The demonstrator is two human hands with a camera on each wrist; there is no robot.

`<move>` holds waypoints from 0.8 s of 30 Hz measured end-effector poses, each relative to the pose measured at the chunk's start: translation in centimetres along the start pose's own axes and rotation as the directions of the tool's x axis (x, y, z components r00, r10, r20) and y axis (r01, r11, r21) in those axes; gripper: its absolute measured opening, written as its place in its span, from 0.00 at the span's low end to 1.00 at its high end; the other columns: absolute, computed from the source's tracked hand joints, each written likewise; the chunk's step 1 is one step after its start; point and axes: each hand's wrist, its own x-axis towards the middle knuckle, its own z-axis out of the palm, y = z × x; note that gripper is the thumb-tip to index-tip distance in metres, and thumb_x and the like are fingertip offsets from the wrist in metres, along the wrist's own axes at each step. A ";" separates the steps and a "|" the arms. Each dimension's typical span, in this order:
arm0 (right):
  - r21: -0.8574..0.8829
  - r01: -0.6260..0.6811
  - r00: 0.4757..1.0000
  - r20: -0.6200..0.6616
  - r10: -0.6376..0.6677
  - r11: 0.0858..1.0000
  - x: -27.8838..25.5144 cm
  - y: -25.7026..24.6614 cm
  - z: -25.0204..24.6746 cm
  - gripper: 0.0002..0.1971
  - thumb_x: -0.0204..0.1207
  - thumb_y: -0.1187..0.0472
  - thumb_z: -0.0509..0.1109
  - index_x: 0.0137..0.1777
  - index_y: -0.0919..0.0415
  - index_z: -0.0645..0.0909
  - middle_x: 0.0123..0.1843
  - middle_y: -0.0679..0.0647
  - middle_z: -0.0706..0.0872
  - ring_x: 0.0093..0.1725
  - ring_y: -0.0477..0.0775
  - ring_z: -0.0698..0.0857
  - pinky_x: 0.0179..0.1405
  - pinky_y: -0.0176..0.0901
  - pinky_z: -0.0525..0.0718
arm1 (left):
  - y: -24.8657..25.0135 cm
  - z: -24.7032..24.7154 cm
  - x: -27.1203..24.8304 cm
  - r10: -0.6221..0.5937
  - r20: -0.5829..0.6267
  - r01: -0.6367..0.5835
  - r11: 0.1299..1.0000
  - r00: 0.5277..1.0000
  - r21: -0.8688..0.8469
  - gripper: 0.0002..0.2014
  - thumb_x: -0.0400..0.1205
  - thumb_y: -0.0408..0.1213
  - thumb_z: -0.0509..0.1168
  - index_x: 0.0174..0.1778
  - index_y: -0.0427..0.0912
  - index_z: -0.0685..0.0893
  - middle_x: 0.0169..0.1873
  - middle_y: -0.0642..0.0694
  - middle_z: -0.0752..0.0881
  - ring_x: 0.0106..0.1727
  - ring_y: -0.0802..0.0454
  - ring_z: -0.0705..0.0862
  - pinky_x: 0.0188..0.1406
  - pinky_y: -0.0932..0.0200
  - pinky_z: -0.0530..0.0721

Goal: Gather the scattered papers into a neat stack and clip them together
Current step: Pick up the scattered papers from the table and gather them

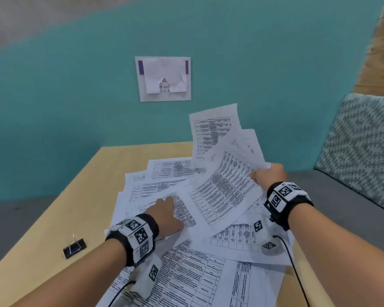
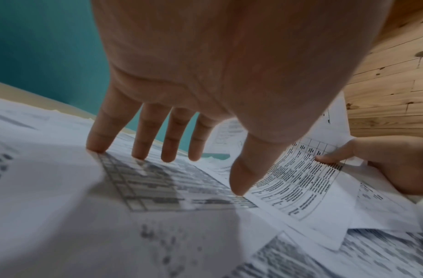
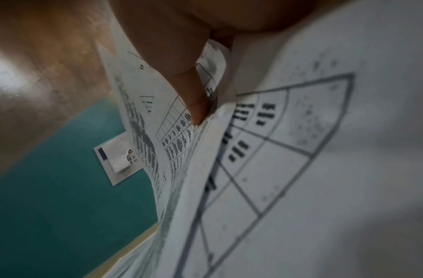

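Several printed sheets [image 1: 186, 273] lie scattered and overlapping on the light wooden table [image 1: 53, 218]. My right hand [image 1: 267, 173] pinches a fan of sheets [image 1: 226, 173] by their right edge and holds them lifted above the pile; in the right wrist view its thumb [image 3: 182, 75] presses on the held sheets [image 3: 158, 122]. My left hand [image 1: 166, 209] rests with straight fingers on a sheet [image 1: 186, 213] in the middle of the pile; the left wrist view shows its fingertips [image 2: 139, 150] touching the sheet [image 2: 158, 184]. A black binder clip [image 1: 74, 247] lies on the table to the left of my left wrist.
A teal wall [image 1: 75, 107] stands behind the table, with a paper notice [image 1: 163, 78] stuck on it. A grey bench with a patterned cushion [image 1: 359, 151] runs along the right side. Cables [image 1: 297, 273] trail from both wrist bands over the papers.
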 end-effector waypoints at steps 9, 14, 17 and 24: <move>0.099 0.155 0.985 -0.088 -0.146 0.983 -1.1 -3.3 -0.6 0.05 0.69 0.67 0.77 0.42 0.70 0.88 0.46 0.69 0.92 0.43 0.63 0.90 0.49 0.63 0.90 | 0.3 -0.3 -0.5 0.054 -0.020 -0.053 0.998 0.998 0.039 0.14 0.85 0.48 0.65 0.59 0.42 0.80 0.51 0.47 0.80 0.47 0.50 0.79 0.36 0.60 0.74; 0.169 0.302 0.941 -0.209 -0.265 0.938 -1.8 -6.9 -2.3 0.05 0.69 0.69 0.70 0.36 0.65 0.89 0.37 0.62 0.91 0.35 0.57 0.82 0.34 0.49 0.83 | -0.2 -0.4 -0.4 0.070 -0.039 -0.070 0.997 0.997 0.010 0.16 0.85 0.50 0.66 0.62 0.42 0.83 0.44 0.53 0.80 0.48 0.50 0.80 0.33 0.63 0.73; 0.308 0.345 0.921 -0.296 -0.255 0.887 -2.3 -9.3 -3.5 0.11 0.69 0.66 0.71 0.26 0.61 0.80 0.26 0.51 0.77 0.29 0.56 0.71 0.27 0.43 0.70 | -0.6 -0.5 -0.2 0.064 -0.053 -0.066 0.997 0.997 -0.036 0.16 0.84 0.52 0.69 0.60 0.44 0.85 0.42 0.53 0.82 0.47 0.50 0.81 0.40 0.60 0.77; 0.670 0.369 0.909 -0.405 -0.100 0.644 -2.6 -14.3 -6.7 0.07 0.66 0.65 0.79 0.32 0.58 0.83 0.33 0.44 0.84 0.36 0.48 0.79 0.35 0.42 0.78 | -1.5 -0.5 -0.4 0.084 -0.030 -0.086 0.994 0.996 -0.073 0.14 0.84 0.49 0.68 0.61 0.47 0.88 0.56 0.49 0.89 0.57 0.49 0.86 0.55 0.55 0.85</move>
